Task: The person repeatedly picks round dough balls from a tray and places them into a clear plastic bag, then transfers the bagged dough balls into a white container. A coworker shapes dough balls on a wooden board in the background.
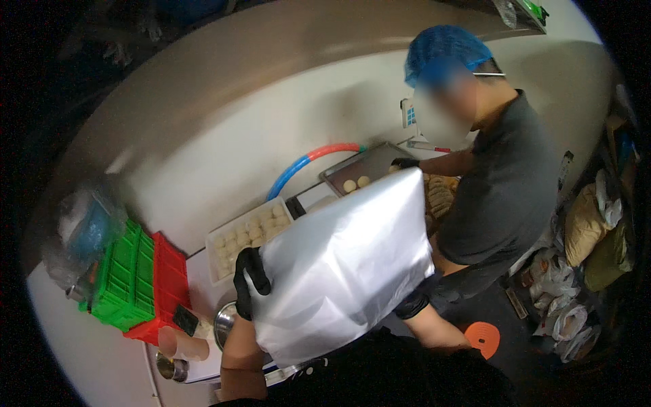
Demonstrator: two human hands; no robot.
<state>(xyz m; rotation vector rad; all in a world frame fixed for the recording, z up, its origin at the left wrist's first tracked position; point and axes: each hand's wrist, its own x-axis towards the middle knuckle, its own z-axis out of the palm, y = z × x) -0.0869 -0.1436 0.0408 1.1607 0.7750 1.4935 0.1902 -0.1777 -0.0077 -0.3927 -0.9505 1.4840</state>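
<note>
A large silvery bag or sheet (346,264), shiny and creased, is held up in front of my chest. My left hand (252,280), in a black glove, grips its left edge. My right hand (414,300), also black-gloved, is at its lower right side; the sheet hides most of the fingers. Beyond the sheet, a white tray (211,254) of round dough balls stands on the table by the wall. A metal tray (376,157) with a few more dough balls lies farther back, partly covered from view by the sheet.
A co-worker (513,178) in a blue hair net stands at the right, a gloved hand over the metal tray. Green (124,274) and red crates (173,274), a plastic jug (183,343) and a metal bowl (222,325) are at left. Bags (564,300) and an orange stool (482,340) are right.
</note>
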